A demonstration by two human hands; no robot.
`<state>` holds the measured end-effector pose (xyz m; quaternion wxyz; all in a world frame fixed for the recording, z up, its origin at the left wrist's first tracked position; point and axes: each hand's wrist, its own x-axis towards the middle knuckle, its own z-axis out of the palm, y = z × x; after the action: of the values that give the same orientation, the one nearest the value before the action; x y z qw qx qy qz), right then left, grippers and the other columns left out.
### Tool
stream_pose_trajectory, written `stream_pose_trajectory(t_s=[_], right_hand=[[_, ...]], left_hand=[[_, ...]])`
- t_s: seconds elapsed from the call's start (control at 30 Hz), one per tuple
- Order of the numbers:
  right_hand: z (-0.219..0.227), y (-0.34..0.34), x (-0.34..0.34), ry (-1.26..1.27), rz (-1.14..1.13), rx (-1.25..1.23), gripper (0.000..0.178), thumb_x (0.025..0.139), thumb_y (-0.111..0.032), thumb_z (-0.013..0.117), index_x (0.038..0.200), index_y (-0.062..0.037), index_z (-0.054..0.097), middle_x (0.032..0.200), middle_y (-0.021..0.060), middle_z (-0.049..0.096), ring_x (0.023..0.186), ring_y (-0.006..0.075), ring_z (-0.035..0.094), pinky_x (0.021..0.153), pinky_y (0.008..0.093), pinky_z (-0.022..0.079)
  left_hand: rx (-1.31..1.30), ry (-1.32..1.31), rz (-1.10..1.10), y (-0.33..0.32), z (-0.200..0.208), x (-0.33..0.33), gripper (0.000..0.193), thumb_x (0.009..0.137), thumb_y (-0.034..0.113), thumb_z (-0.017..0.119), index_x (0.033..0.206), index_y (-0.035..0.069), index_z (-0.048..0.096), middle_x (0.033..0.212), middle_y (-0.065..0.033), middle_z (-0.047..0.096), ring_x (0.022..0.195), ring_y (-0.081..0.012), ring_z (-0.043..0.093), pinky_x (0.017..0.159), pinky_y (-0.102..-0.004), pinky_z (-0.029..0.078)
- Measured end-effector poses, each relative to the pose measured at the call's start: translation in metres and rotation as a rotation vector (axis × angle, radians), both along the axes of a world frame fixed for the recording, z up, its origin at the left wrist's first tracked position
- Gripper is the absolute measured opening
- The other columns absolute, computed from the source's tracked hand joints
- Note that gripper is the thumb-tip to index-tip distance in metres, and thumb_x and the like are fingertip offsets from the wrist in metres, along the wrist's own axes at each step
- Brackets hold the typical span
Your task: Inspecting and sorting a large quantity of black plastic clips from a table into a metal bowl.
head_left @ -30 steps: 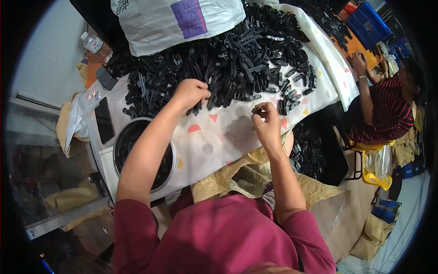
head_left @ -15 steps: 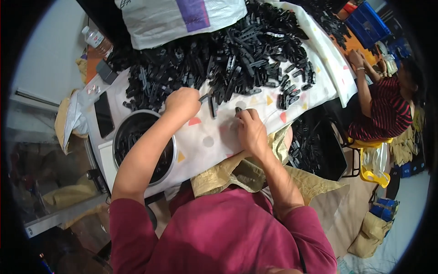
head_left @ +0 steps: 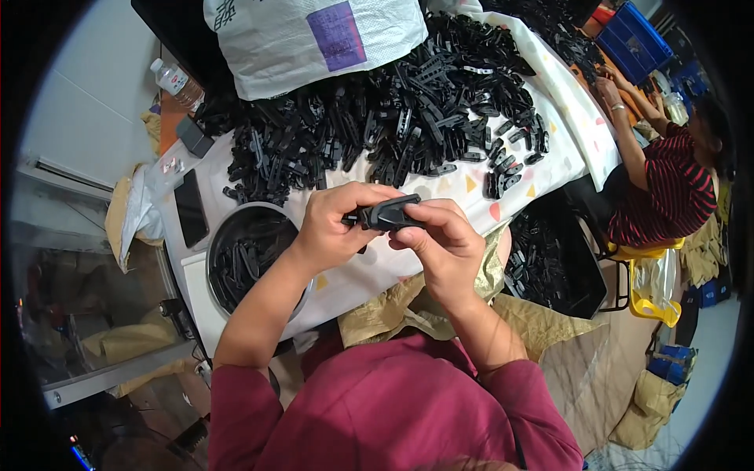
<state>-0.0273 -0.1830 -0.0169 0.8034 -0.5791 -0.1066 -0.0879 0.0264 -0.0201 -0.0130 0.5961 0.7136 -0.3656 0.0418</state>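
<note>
Both hands meet above the near middle of the patterned cloth (head_left: 361, 263). A long black plastic clip-like piece (head_left: 386, 213) lies between them. My left hand (head_left: 331, 224) is closed on its left end, with another bit of black plastic showing by the fingers. Thumb and fingers of my right hand (head_left: 449, 250) pinch the right end. Whether the piece is one part or two pressed together, I cannot tell. Beyond the hands spreads a big heap of similar black pieces (head_left: 353, 118). A round bowl (head_left: 308, 286) with black pieces inside stands beside my left forearm.
A white woven sack (head_left: 275, 51) rests on the heap. Along the left are a phone (head_left: 191, 208), a dark box (head_left: 194, 137) and a plastic bottle (head_left: 177, 83). A black bin (head_left: 577, 271) of pieces sits below the table's right edge. Another person (head_left: 664, 184) works at far right.
My hands, earlier apart, have come together and risen off the cloth. My left hand moved right and nearer from the heap's edge; both now grip the black clip-like piece.
</note>
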Motion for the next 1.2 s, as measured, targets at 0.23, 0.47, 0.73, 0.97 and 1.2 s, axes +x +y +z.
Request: stream_pose_trajectory(t_s=[0.23, 0.47, 0.73, 0.97, 1.2], right_hand=[[0.020, -0.003, -0.006, -0.376, -0.291, -0.601, 0.025, 0.070, 0.006, 0.068, 0.094, 0.0034, 0.059, 0.088, 0.0111, 0.056, 0.074, 0.0154, 0.057, 0.062, 0.0228, 0.049], [0.030, 0.008, -0.009, -0.237, -0.411, -0.563, 0.039, 0.068, -0.006, 0.074, 0.102, 0.0002, 0.056, 0.092, 0.0126, 0.056, 0.076, 0.0194, 0.058, 0.060, 0.0256, 0.052], [0.026, -0.001, -0.006, -0.451, -0.284, -0.823, 0.034, 0.069, -0.015, 0.074, 0.091, 0.0022, 0.056, 0.077, 0.0120, 0.060, 0.061, 0.0224, 0.059, 0.053, 0.0293, 0.047], [-0.033, -0.022, 0.020, -0.041, -0.070, -0.869, 0.026, 0.076, -0.016, 0.067, 0.095, -0.0003, 0.058, 0.084, 0.0145, 0.060, 0.071, 0.0271, 0.059, 0.062, 0.0335, 0.047], [-0.077, -0.061, 0.065, 0.056, -0.408, -1.337, 0.026, 0.075, -0.008, 0.058, 0.101, -0.0077, 0.060, 0.097, 0.0138, 0.056, 0.089, 0.0314, 0.055, 0.074, 0.0355, 0.045]], left_hand=[[-0.129, 0.138, -0.047, 0.002, 0.007, -0.021, 0.043, 0.073, 0.014, 0.072, 0.106, 0.001, 0.048, 0.108, -0.0232, 0.057, 0.100, -0.0286, 0.057, 0.084, -0.0360, 0.047], [-0.278, 0.115, 0.023, 0.000, 0.010, -0.025, 0.032, 0.074, 0.018, 0.071, 0.096, 0.000, 0.057, 0.098, -0.0154, 0.061, 0.093, -0.0234, 0.060, 0.081, -0.0321, 0.047], [-0.394, 0.360, -0.049, -0.001, 0.010, -0.029, 0.044, 0.070, 0.025, 0.075, 0.100, 0.000, 0.055, 0.094, -0.0114, 0.061, 0.088, -0.0185, 0.059, 0.079, -0.0299, 0.046], [0.563, 0.047, 0.666, 0.058, 0.042, -0.055, 0.034, 0.071, 0.008, 0.067, 0.103, 0.002, 0.058, 0.084, -0.0118, 0.062, 0.076, -0.0213, 0.060, 0.073, -0.0286, 0.046], [1.129, -0.281, 0.891, 0.091, 0.008, -0.062, 0.043, 0.071, 0.025, 0.066, 0.109, 0.007, 0.057, 0.098, -0.0101, 0.058, 0.092, -0.0292, 0.052, 0.079, -0.0358, 0.042]])
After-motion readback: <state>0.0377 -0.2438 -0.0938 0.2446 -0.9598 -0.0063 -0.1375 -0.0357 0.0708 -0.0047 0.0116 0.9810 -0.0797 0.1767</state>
